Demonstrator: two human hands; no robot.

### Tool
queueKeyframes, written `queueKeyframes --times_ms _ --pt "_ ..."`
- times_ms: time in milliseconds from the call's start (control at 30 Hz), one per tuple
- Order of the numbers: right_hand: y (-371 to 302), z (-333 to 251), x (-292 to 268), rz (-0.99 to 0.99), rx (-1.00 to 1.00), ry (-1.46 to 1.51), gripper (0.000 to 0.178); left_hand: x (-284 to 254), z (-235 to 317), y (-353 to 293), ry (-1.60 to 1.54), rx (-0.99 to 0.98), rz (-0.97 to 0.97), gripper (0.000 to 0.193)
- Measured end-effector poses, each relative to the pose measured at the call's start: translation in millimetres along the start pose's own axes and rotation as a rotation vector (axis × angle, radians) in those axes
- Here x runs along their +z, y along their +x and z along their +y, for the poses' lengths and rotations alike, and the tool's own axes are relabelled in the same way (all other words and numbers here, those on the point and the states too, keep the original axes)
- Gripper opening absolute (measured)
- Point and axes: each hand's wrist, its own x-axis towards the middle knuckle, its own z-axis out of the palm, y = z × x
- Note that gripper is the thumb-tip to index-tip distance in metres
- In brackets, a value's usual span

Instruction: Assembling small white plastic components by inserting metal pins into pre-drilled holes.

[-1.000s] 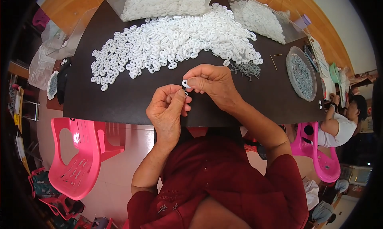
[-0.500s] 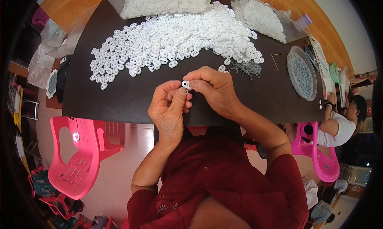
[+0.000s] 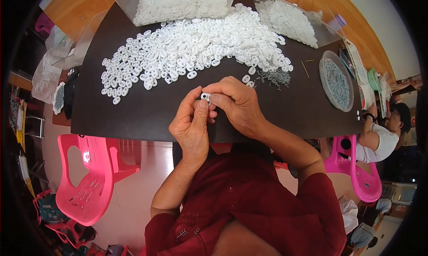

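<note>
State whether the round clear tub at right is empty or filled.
Not empty: small grey screw-like pieces lie across the round clear tub; their depth cannot be told.

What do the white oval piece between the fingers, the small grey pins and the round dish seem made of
White oval piece: probably plastic, smooth-looking, judging by its even, opaque white.
Small grey pins: likely metal, from their dull grey colour, though too tiny to confirm.
Round dish: clear, glossy plastic or perhaps glass; its wall is see-through.
</note>
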Motion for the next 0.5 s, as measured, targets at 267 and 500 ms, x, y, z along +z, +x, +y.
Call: queueKeyframes --times_ms 267,500 --pt "-2 1 -5 -0.106 0.017 0.0 0.025 -1 0 6 -0.024 0.024 0.009 0.021" --pt "4 0 -1 0.018 -0.292 -0.239 0.03 3 12 8 -0.184 -0.111 0.046 0.021"
